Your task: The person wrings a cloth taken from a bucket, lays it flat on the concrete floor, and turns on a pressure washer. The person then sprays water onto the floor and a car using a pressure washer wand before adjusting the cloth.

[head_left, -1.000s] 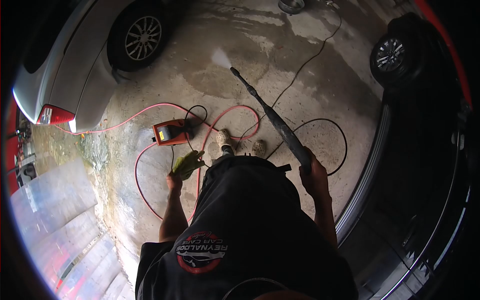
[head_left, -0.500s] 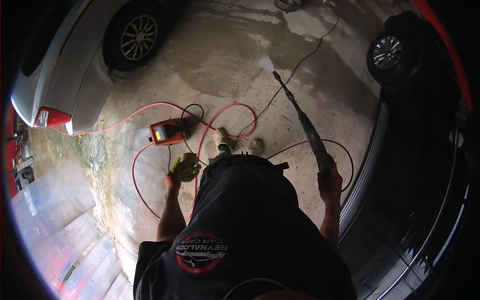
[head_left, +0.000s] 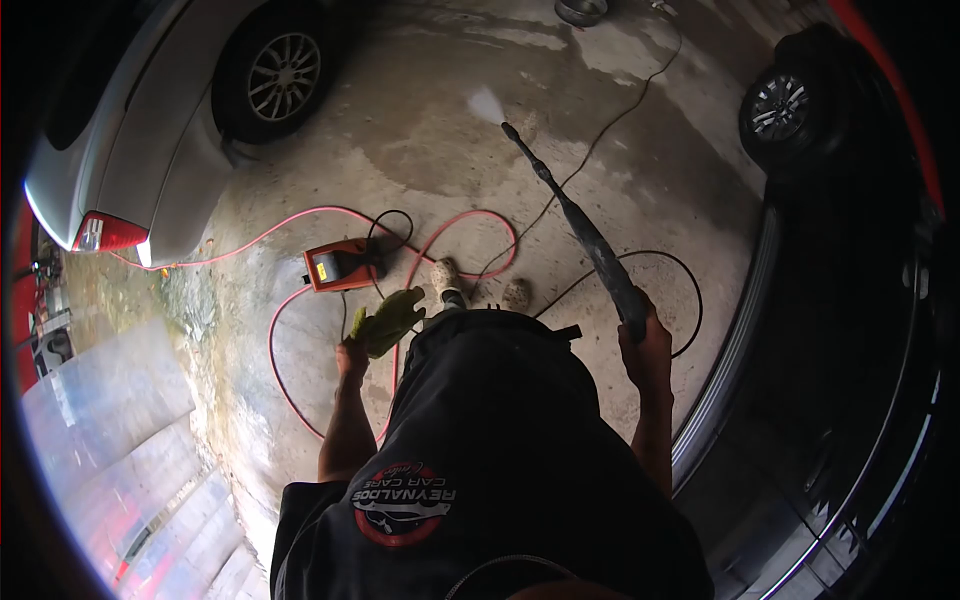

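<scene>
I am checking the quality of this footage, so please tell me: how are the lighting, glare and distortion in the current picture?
Head view, edges: strong fisheye bending, black corners; head view, lower left: glare washes out the concrete floor; head view, right: deep shadow hides detail on the dark car; head view, centre: the pressure-washer wand reads clearly, its spray only as white haze.

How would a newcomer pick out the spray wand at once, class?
Start at the black shirt, then go out to the right hand. The spray wand in its grip is long and dark; unlike the thin, looping black hose nearby, it is nearly straight, with white spray at its tip.
</scene>
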A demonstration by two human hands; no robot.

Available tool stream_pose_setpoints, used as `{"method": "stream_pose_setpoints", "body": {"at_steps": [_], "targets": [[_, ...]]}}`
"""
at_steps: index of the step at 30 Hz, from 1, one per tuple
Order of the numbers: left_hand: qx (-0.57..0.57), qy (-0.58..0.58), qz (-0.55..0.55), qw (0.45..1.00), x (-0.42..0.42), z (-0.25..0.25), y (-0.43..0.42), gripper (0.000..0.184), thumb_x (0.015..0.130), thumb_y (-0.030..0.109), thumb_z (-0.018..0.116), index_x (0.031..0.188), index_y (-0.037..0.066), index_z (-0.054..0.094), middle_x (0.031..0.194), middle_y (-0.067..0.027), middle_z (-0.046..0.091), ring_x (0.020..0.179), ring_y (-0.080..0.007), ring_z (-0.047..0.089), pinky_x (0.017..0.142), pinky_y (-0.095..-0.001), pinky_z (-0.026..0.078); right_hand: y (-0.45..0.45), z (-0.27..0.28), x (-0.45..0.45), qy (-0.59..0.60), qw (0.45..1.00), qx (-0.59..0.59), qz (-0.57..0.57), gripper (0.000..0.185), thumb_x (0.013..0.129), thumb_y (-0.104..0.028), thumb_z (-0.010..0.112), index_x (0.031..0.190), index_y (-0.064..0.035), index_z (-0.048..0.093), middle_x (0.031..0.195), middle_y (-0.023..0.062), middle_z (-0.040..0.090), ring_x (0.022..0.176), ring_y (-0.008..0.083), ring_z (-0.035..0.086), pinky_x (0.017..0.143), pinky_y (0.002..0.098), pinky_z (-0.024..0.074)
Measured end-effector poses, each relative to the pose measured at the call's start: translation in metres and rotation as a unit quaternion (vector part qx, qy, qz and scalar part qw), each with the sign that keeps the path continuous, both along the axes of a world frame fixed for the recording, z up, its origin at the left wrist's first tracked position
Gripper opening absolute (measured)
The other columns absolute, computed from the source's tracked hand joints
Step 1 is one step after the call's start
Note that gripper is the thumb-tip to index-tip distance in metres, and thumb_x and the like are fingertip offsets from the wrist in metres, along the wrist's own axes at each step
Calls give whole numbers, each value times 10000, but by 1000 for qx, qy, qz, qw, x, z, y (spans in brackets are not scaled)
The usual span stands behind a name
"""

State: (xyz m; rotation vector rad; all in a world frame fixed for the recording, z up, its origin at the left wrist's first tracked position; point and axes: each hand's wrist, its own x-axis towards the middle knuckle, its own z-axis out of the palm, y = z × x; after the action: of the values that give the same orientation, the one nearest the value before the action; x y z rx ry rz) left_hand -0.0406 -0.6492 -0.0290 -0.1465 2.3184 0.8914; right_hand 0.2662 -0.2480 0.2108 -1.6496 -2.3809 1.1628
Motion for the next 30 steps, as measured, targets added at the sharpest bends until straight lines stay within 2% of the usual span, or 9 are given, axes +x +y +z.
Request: {"method": "stream_pose_setpoints", "body": {"at_steps": [5, 8, 11, 14, 20, 23, 26, 29, 30], "targets": [[-21, 32, -15, 999, 6, -23, -22, 331, 809, 300, 617, 973, 14, 648, 674, -138, 616, 588, -190, 569, 541, -384, 439, 5, -9, -12, 43, 998, 23, 46, 573, 777, -105, 563, 1333, -78, 424, 1119, 236, 594, 1003, 399, 593, 859, 426, 474], [-29, 17, -19, 999, 11, -27, -31, 344, 796, 300, 623, 981, 10, 646, 750, -181, 643, 672, -237, 618, 603, -396, 457, 6, -10, -17, 52, 997, 25, 51, 532, 787, -100, 574, 1302, -67, 446, 1080, 193, 615, 1008, 322, 613, 868, 383, 468], [-48, 2, -20, 999, 12, -29, -37, 331, 789, 282, 622, 983, 15, 650, 778, -196, 651, 705, -258, 641, 617, -398, 462, 8, -12, -17, 50, 997, 14, 52, 531, 794, -104, 575, 1306, -62, 440, 1088, 192, 613, 1016, 322, 609, 875, 385, 464], [-34, 0, -28, 999, 12, -27, -40, 332, 786, 281, 624, 986, 17, 652, 784, -194, 653, 708, -262, 640, 622, -397, 464, 9, -8, -17, 52, 997, 12, 49, 578, 768, -108, 575, 1326, -75, 427, 1094, 248, 597, 990, 405, 598, 834, 436, 478], [-13, -22, -10, 1000, 8, -15, -30, 335, 794, 287, 622, 990, 17, 649, 768, -172, 649, 716, -218, 630, 628, -383, 467, 3, -8, 6, 4, 1000, 23, 0, 570, 772, -86, 557, 1325, -84, 421, 1089, 231, 605, 998, 401, 592, 851, 444, 476], [-35, -32, -43, 998, 4, -1, -15, 339, 797, 285, 618, 999, 14, 648, 769, -168, 645, 732, -197, 622, 644, -377, 471, 2, 1, 10, -78, 996, -11, -45, 558, 776, -59, 546, 1319, -89, 426, 1095, 225, 607, 1016, 395, 587, 862, 442, 474], [-60, -34, -66, 995, 3, -4, -14, 380, 794, 330, 614, 984, 4, 653, 793, -189, 653, 753, -235, 641, 658, -390, 474, -1, 0, 16, -63, 997, -1, -44, 551, 776, -38, 542, 1313, -92, 431, 1092, 224, 607, 1020, 396, 585, 858, 438, 475], [-125, -47, -116, 984, -4, -17, -16, 457, 792, 407, 604, 966, -13, 656, 843, -227, 657, 828, -311, 659, 692, -421, 484, -2, 4, 13, -47, 998, -6, -44, 552, 773, -31, 548, 1310, -95, 434, 1081, 222, 611, 1004, 393, 594, 848, 430, 478], [-143, -45, -111, 982, -5, -21, -17, 482, 794, 432, 595, 959, -17, 656, 859, -239, 653, 859, -332, 653, 706, -432, 484, -3, 2, 13, -39, 999, 5, -34, 532, 787, -54, 546, 1307, -100, 445, 1031, 209, 622, 933, 357, 612, 801, 413, 484]]}}
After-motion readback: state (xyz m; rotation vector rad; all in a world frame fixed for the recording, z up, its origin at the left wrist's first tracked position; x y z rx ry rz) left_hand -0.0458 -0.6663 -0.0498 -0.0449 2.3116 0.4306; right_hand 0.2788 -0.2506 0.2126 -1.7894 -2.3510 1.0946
